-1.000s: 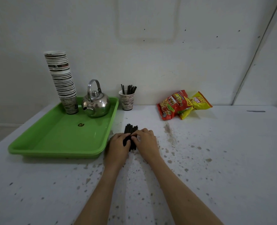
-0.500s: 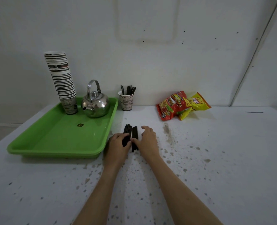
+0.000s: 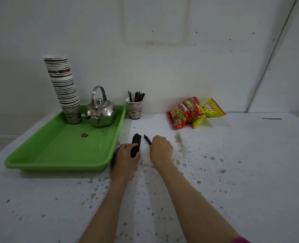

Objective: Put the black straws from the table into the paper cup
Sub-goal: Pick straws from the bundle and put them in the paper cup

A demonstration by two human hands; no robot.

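The paper cup by the wall is already holding some straws. The left hand is gripping the bigger bundle of straws on the counter, while the right hand is pinching a few straws; both lots are still waiting to go in.

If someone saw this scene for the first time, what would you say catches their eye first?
Probably the bright green tray at left, carrying a tall stack of paper cups and a shiny kettle. Next, the red and yellow snack bags by the wall, then the left hand and right hand sorting black straws mid-table.
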